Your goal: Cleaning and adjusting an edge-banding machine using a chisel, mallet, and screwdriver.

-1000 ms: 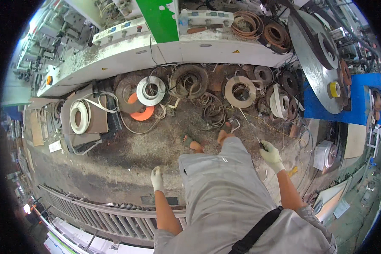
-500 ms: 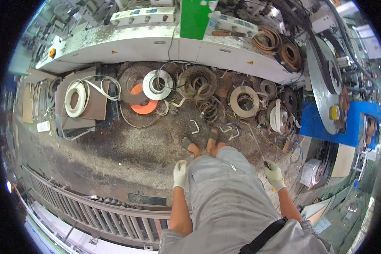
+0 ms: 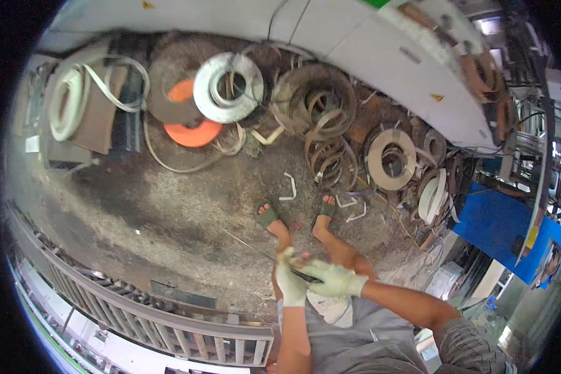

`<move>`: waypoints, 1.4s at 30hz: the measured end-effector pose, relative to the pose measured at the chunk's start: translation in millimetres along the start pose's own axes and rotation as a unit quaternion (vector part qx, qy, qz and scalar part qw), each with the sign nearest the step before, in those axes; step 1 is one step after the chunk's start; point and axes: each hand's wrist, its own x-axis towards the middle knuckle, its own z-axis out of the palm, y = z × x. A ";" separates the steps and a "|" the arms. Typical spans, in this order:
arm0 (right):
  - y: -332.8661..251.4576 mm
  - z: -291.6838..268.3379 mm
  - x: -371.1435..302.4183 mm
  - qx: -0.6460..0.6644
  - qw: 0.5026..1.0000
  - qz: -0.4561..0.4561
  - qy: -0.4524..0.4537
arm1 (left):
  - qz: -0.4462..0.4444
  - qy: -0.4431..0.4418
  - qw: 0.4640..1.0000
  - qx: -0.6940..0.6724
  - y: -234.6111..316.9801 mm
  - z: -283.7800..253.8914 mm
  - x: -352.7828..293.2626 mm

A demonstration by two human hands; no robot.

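Both my hands, in pale work gloves, meet in front of my legs. A long thin tool with a dark handle point(image 3: 306, 276), like a long screwdriver, lies across them, its shaft pointing up and to the left. My right hand point(image 3: 336, 278) is closed on the handle end. My left hand point(image 3: 290, 283) is closed round the tool nearer the shaft; its fingers are slightly blurred. Just below my hands a cream cloth-like piece point(image 3: 331, 310) lies against my grey clothes. My sandalled feet stand apart on the dirty floor.
Ahead lie a white-silver roll point(image 3: 209, 87), an orange roll point(image 3: 193, 134), brown coils point(image 3: 318, 103) and a beige roll point(image 3: 375, 159). Bent white strips point(image 3: 288, 187) lie by my feet. A slatted rail point(image 3: 149, 315) runs behind on the left; a blue panel point(image 3: 498, 218) stands right.
My right hand has brought the tool from my right side to the middle, where my left hand has joined it. The shaft now points left. My view has tilted and shifted closer to the floor.
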 end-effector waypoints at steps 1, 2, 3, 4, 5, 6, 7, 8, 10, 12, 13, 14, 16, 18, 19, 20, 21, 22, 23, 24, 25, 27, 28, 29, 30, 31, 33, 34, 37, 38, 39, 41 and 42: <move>26.1 -8.1 30.5 -0.038 0.999 -0.015 -0.034 | 0.051 0.094 0.994 -0.006 -9.0 -11.4 30.8; 53.9 -18.9 57.3 -0.036 0.999 0.004 0.014 | 0.048 0.129 0.990 -0.033 -9.4 -27.5 58.1; 83.1 -27.2 84.7 -0.036 0.997 0.022 0.062 | 0.047 0.163 0.984 -0.059 -6.6 -46.8 83.0; 129.1 -31.0 108.4 -0.040 0.978 0.057 0.198 | 0.033 0.160 0.984 -0.070 -7.4 -49.3 99.3; 203.5 -39.0 130.7 -0.075 0.935 0.102 0.332 | 0.036 0.114 0.990 -0.073 -11.3 -36.3 113.3; 251.9 -61.0 145.1 0.123 0.930 0.213 0.274 | 0.051 0.084 0.993 -0.070 -7.1 -37.6 117.5; 229.5 -67.0 170.3 0.202 0.898 0.295 0.256 | 0.053 0.110 0.990 -0.064 3.9 -54.6 110.0; 285.0 -84.1 174.5 0.316 0.860 0.272 0.294 | 0.017 0.060 0.997 -0.042 4.6 -32.7 107.5; 294.8 -85.7 216.3 0.253 0.872 0.357 0.219 | -0.004 0.041 0.999 -0.006 11.2 -52.6 106.8; 325.7 -83.1 250.9 0.011 0.882 0.340 0.325 | -0.019 0.019 0.998 0.063 1.5 -63.1 108.7; 338.0 -78.0 266.0 -0.224 0.836 0.304 0.398 | -0.024 0.040 0.997 0.058 -1.2 -65.8 110.3; 338.8 -73.2 282.2 -0.221 0.839 0.305 0.394 | -0.024 0.046 0.997 0.060 2.0 -69.6 110.4; 332.8 -77.6 305.1 -0.079 0.847 0.174 0.496 | -0.039 0.051 0.997 0.047 9.4 -70.2 109.5; 332.5 -90.5 322.6 0.036 0.843 0.160 0.512 | -0.034 0.041 0.998 0.032 9.3 -65.1 111.1; 334.5 -107.5 327.1 0.147 0.831 0.146 0.517 | -0.034 0.033 0.999 0.014 6.4 -58.9 113.7; 332.6 -117.1 332.2 0.260 0.811 0.129 0.509 | -0.031 0.022 0.999 0.013 4.5 -58.4 116.3; 297.8 -109.0 332.5 0.277 0.811 0.195 0.477 | -0.031 0.034 0.999 0.017 6.8 -69.1 114.8; 287.4 -97.6 331.3 0.285 0.811 0.193 0.473 | -0.031 0.045 0.998 0.021 8.9 -78.1 114.2; 286.3 -104.9 315.9 0.362 0.814 0.185 0.415 | -0.034 0.032 0.999 0.018 6.0 -73.5 114.9; 280.8 -107.9 304.1 0.438 0.810 0.174 0.349 | -0.043 0.030 0.998 0.023 3.6 -69.5 117.8; 272.3 -103.4 290.0 0.450 0.787 0.123 0.403 | -0.053 0.027 0.998 0.029 1.0 -65.7 120.4; 223.1 -95.6 258.9 0.452 0.743 0.082 0.487 | -0.037 0.040 0.998 0.038 -2.8 -65.9 122.3; 203.6 -109.9 245.1 0.445 0.742 0.074 0.496 | -0.028 0.047 0.997 0.045 -7.9 -58.2 122.9; 186.3 -126.0 235.5 0.422 0.721 0.046 0.548 | -0.028 0.031 0.998 0.044 -13.9 -50.2 123.5; 156.0 -141.2 227.9 0.401 0.695 0.020 0.596 | -0.024 0.049 0.998 0.032 -17.2 -50.6 120.9; 125.3 -165.5 221.4 0.366 0.752 -0.052 0.546 | -0.019 0.067 0.997 0.020 -17.5 -51.1 115.1; 87.0 -233.5 233.8 0.124 0.805 0.058 0.578 | -0.044 0.046 0.998 0.010 -24.5 -49.6 103.7; 61.6 -265.5 246.5 0.106 0.775 -0.009 0.623 | -0.064 0.050 0.997 -0.003 -26.5 -41.1 100.3; -26.9 -330.9 236.2 0.103 0.856 0.135 0.489 | -0.068 0.015 0.998 0.004 -21.5 -21.8 58.9; -71.4 -324.4 223.8 0.079 0.867 0.201 0.450 | -0.058 -0.011 0.998 -0.006 -14.6 -31.0 43.6; -83.3 -323.5 200.8 0.035 0.848 0.163 0.504 | -0.057 -0.036 0.998 0.012 -11.7 -14.0 26.3; -118.3 -283.7 153.1 0.050 0.874 0.045 0.481 | -0.047 -0.038 0.998 0.023 11.4 -6.7 -13.9; -133.4 -260.9 119.8 0.049 0.911 -0.023 0.409 | -0.035 -0.049 0.998 0.034 29.1 -3.8 -28.9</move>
